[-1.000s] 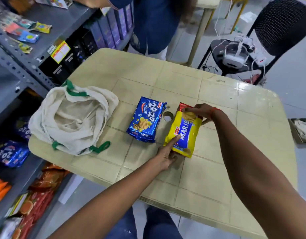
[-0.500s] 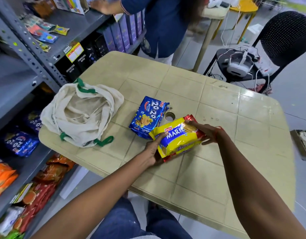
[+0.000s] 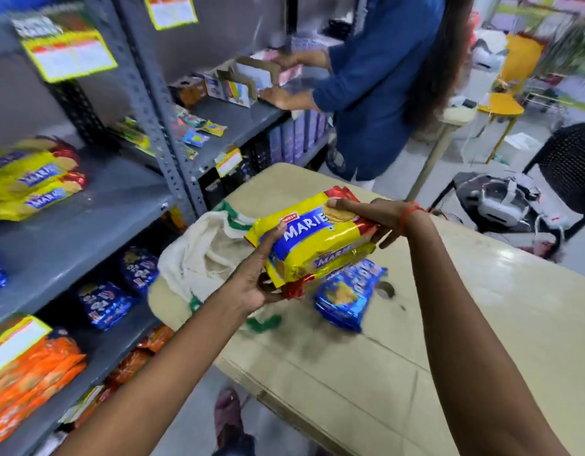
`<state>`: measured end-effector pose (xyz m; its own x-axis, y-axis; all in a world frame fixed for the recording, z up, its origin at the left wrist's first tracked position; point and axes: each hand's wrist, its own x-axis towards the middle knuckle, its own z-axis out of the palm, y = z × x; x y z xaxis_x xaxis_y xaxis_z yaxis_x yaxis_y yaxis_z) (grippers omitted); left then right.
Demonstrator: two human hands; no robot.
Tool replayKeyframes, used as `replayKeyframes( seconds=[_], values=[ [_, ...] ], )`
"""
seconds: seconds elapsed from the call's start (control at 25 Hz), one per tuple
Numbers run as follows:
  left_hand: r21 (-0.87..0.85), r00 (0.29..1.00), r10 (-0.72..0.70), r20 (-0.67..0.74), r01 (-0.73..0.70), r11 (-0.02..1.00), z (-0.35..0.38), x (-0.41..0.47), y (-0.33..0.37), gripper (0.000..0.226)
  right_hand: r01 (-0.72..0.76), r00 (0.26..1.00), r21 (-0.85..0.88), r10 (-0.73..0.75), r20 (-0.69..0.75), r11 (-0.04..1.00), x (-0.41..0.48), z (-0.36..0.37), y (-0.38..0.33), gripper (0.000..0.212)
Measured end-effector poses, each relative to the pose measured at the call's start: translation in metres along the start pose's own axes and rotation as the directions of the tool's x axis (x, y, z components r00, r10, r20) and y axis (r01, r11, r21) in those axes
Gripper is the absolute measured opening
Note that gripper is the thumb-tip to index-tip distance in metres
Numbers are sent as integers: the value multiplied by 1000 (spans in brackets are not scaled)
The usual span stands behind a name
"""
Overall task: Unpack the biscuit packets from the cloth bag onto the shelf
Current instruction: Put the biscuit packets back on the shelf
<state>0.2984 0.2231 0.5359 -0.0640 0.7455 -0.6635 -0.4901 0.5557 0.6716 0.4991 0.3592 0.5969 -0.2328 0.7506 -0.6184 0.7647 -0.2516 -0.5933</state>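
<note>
Two stacked yellow Marie biscuit packets [image 3: 312,240] hang in the air above the table, held at both ends. My left hand [image 3: 255,278] grips their near left end and my right hand [image 3: 372,213] grips the far red end. Under them a blue 20-20 biscuit packet [image 3: 345,296] lies on the beige table [image 3: 449,324]. The cream cloth bag [image 3: 199,255] with green handles lies slack at the table's left edge. The grey metal shelf [image 3: 97,209] stands to the left, with more Marie packets [image 3: 31,182] on its middle level.
Blue packets [image 3: 103,302] and orange packets [image 3: 27,376] fill the lower shelf levels. A person in a blue top [image 3: 380,93] works at the shelf's far end. A black chair [image 3: 571,169] holding a white headset [image 3: 498,202] stands at the right.
Both hands have lifted the Marie packets off the table and carried them left. The view has swung up and left, bringing the shelf levels into sight.
</note>
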Motion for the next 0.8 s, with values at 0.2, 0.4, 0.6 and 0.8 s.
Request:
replayKeyframes(
  seconds=[0.2,0.4,0.6,0.8],
  values=[
    [-103,981,131,-141,-146,984,-141,-6,84,47,166,985,-57,-162,66,984,60,108,-160,96],
    [-195,929,164,-332,-238,952,-266,-12,142,41,304,948,-28,-299,112,952,102,215,-279,106],
    [-230,889,169,-425,-286,930,-327,16,184,45,310,947,153,-319,35,938,151,275,-331,98],
    [-230,879,141,-456,-269,935,-345,60,206,53,269,961,176,-275,14,947,206,298,-351,116]
  ],
)
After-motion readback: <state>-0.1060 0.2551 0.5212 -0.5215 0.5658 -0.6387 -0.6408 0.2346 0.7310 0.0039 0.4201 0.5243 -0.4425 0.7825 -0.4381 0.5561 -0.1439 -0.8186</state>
